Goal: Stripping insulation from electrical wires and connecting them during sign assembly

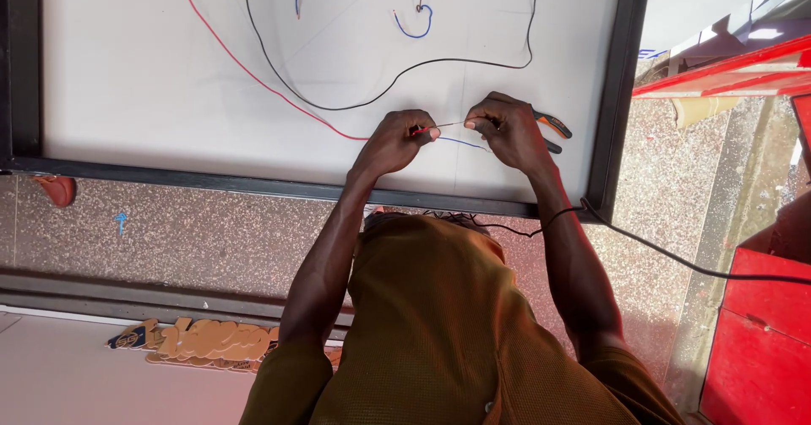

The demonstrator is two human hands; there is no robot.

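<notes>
Near the front edge of the white black-framed panel, left hand pinches thin red insulated wire; right hand grips orange-handled pliers, fingers closed.

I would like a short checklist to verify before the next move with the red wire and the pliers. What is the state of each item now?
1. Left hand pinches the red wire at its end: ok.
2. Right hand holds the pliers, handles sticking out to the side: ok.
3. Bare strand stretched between both hands: ok, it looks taut.
4. Blue wire lies under the hands, apart from the strand: cannot tell.
5. Black wire lies clear above the hands: ok.
6. White panel lies flat inside its dark frame: ok.
</notes>
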